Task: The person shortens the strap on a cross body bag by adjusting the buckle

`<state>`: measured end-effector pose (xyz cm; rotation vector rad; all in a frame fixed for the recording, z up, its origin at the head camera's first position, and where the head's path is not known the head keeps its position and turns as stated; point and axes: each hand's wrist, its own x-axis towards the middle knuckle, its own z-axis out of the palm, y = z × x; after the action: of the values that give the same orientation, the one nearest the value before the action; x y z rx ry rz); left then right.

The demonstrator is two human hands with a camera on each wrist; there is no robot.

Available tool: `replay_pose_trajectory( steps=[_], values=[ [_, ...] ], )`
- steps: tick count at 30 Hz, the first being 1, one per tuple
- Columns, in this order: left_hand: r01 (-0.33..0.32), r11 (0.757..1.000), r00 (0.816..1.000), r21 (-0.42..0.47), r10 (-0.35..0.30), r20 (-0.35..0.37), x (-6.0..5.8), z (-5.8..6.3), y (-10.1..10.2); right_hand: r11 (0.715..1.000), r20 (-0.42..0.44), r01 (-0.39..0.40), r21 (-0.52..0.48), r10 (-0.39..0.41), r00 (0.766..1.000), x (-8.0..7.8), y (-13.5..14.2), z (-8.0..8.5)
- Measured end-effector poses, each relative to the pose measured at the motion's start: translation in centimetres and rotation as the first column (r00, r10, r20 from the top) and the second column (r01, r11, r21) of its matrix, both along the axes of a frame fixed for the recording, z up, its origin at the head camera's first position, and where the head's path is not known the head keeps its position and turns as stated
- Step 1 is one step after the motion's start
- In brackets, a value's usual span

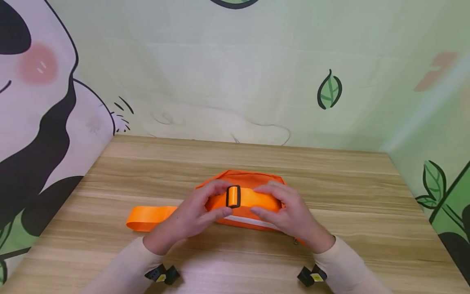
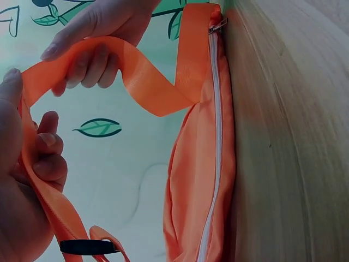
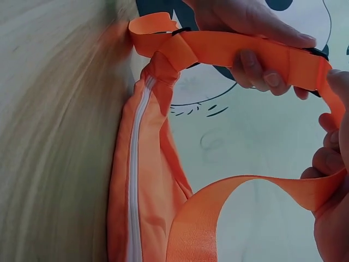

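Observation:
An orange waist bag (image 1: pixel 249 177) with a white zipper (image 3: pixel 133 180) lies on the table, and its webbing strap (image 1: pixel 258 199) is raised above it. My left hand (image 1: pixel 196 210) pinches the strap between thumb and fingers, beside a black slider buckle (image 1: pixel 233 197). On the other side of that buckle, my right hand (image 1: pixel 290 206) grips the same strap with its thumb below and fingers behind. A loop of strap (image 1: pixel 147 218) rests on the table left of the left wrist. Another black buckle (image 2: pixel 89 246) shows near the strap's end in the left wrist view.
Under everything is a wood-grain table (image 1: pixel 341 175). A green printed wall (image 1: pixel 235 90) stands along its far edge, with a panda drawing (image 1: pixel 88 106) at the left. A zipper pull (image 2: pixel 217 26) hangs at the bag's end.

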<state>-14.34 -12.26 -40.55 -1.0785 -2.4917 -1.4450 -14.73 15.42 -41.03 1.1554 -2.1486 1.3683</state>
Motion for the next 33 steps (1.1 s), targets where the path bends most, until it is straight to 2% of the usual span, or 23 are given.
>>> replay_pose_trajectory(
  steps=[6, 14, 22, 28, 33],
  values=[
    [0.013, 0.999, 0.999, 0.049, -0.011, -0.039, 0.0, 0.1, 0.1, 1.0, -0.01, -0.017, 0.026, 0.018, 1.0, -0.1, -0.3, 0.0],
    [0.028, 0.998, 0.999, 0.057, -0.027, -0.023, 0.0, 0.0, 0.6, 0.999, -0.01, 0.011, 0.049, -0.011, 1.0, 0.1, -0.7, 0.1],
    [0.044, 0.993, 0.997, 0.108, -0.051, 0.059, 0.4, 0.3, 1.0, 0.999, -0.039, 0.007, 0.038, -0.005, 0.999, 0.2, -1.2, 0.4],
    [0.017, 0.994, 0.998, 0.112, -0.023, 0.061, 0.4, 0.4, 1.2, 0.998, -0.049, 0.025, 0.057, -0.022, 0.999, 0.2, -1.4, 0.5],
    [-0.019, 0.989, 0.997, 0.145, 0.008, 0.074, 0.5, 0.3, 1.1, 0.994, -0.009, 0.053, 0.101, -0.053, 0.999, 0.4, -1.1, 0.7]
  ],
)
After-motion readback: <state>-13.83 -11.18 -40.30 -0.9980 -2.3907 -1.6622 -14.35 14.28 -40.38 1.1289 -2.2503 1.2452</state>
